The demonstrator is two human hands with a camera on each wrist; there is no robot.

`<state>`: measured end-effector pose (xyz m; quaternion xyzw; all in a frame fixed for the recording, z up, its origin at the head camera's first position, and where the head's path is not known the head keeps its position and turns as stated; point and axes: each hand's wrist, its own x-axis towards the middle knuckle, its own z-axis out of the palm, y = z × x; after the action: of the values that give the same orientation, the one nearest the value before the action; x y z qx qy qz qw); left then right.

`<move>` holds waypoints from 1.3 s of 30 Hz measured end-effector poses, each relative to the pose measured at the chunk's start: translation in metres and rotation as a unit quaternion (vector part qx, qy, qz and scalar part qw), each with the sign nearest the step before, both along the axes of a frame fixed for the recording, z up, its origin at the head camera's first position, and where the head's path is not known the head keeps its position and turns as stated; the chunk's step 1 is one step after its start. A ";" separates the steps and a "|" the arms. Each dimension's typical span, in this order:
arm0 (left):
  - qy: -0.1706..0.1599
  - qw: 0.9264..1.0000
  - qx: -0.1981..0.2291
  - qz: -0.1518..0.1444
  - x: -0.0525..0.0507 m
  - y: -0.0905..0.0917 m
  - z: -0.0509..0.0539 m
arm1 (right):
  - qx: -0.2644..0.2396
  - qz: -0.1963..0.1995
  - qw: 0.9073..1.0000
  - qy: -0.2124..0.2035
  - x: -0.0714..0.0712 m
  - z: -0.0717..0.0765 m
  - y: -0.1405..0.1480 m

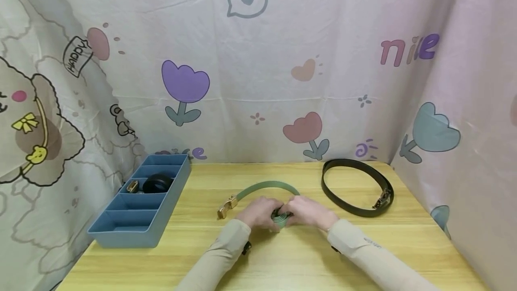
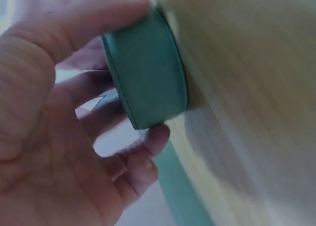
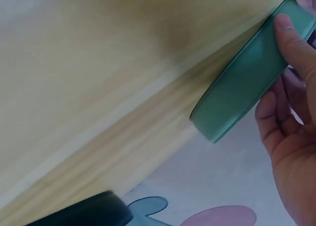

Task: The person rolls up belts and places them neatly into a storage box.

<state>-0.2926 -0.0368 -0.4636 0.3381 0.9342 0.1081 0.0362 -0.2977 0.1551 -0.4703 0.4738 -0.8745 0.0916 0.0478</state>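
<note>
A green belt [image 1: 266, 184] stands on edge on the wooden table, one end wound into a small coil [image 1: 279, 220]. Its loose length arcs behind the hands to a gold buckle [image 1: 227, 206] at the left. My left hand [image 1: 261, 212] grips the coil from the left, and in the left wrist view the thumb and fingers bracket the rolled green strap [image 2: 148, 70]. From the right, my right hand [image 1: 308, 212] holds the same coil. The right wrist view shows that thumb pressed on the green strap [image 3: 247, 78].
To the left stands a blue-grey divided tray [image 1: 151, 237] with a rolled black belt [image 1: 157, 183] and its gold buckle [image 1: 132, 186] in one compartment. A black belt [image 1: 351, 209] lies in an open loop at the right. A patterned curtain [image 1: 258, 138] hangs behind the table.
</note>
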 end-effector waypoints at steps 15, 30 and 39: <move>0.007 1.000 -0.016 -0.006 -0.002 -0.004 -0.004 | -0.001 -0.007 1.000 0.001 0.005 -0.003 0.001; 0.058 0.997 -0.047 0.017 0.003 0.004 -0.005 | -0.018 -0.014 1.000 0.012 0.004 -0.007 0.004; 0.039 0.999 -0.022 -0.018 0.002 0.000 -0.003 | -0.038 -0.004 0.999 -0.005 0.006 -0.007 0.008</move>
<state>-0.2909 -0.0365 -0.4667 0.3583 0.9307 0.0731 0.0089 -0.2915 0.1636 -0.4771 0.4676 -0.8726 0.1272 0.0614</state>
